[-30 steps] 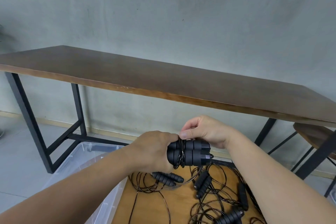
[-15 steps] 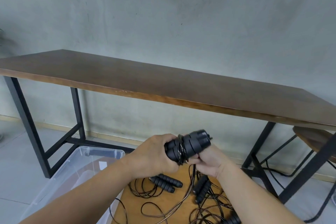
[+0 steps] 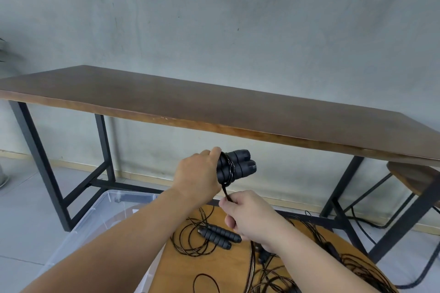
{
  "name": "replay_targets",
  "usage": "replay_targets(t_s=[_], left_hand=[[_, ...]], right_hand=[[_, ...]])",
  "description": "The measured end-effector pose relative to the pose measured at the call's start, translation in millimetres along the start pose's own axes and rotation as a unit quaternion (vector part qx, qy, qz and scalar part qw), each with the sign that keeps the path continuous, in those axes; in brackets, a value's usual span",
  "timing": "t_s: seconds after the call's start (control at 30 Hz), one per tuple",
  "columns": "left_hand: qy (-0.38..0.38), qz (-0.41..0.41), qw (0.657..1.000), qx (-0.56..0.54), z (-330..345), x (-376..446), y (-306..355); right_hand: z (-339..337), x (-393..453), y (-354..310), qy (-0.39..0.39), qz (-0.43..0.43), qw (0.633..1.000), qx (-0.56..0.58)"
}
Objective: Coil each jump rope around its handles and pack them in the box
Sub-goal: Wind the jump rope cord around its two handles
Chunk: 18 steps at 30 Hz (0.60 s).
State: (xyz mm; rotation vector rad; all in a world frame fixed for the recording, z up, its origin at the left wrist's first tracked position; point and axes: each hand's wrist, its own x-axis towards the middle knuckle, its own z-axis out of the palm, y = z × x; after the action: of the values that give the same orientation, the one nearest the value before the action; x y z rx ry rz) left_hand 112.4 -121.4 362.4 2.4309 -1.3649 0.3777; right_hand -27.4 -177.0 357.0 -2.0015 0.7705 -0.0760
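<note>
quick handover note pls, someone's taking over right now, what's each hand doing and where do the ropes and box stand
Left hand grips the paired handles, a few turns of cord already round them.
Right hand pinches the cord just below the handles, pulled taut.
Another rope's handles and loose cord lie on the round wooden table, with more tangled cord to the right.
Clear plastic box sits on the floor at left; no rope shows in the part in view.
Left: finish this coil, coil the others, pack all in the box.
</note>
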Motion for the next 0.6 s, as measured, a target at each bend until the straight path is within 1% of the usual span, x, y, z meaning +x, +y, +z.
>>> replay_targets(t_s=[0.07,0.13,0.27,0.37,0.47,0.6], left_hand=[[0.004,0.007,0.999,0.038,2,4,-3],[0.002,0.021,0.997,0.068,3,5,-5],[0.006,0.065,0.992,0.105,1,7,0],[0.0,0.075,0.987,0.142,1,8,4],[-0.032,0.069,0.984,0.161,0,7,7],[-0.056,0.076,0.985,0.145,0,2,4]], right_hand=[[-7,-7,-9,0.013,-0.014,0.997,-0.07],[-18,-9,-22,0.028,-0.041,0.987,-0.153],[-40,-4,-45,0.045,-0.072,0.957,-0.277],[-43,-7,-61,0.038,-0.098,0.926,-0.362],[-38,-13,-70,0.03,-0.119,0.908,-0.4],[-44,-14,-75,0.001,-0.125,0.901,-0.415]])
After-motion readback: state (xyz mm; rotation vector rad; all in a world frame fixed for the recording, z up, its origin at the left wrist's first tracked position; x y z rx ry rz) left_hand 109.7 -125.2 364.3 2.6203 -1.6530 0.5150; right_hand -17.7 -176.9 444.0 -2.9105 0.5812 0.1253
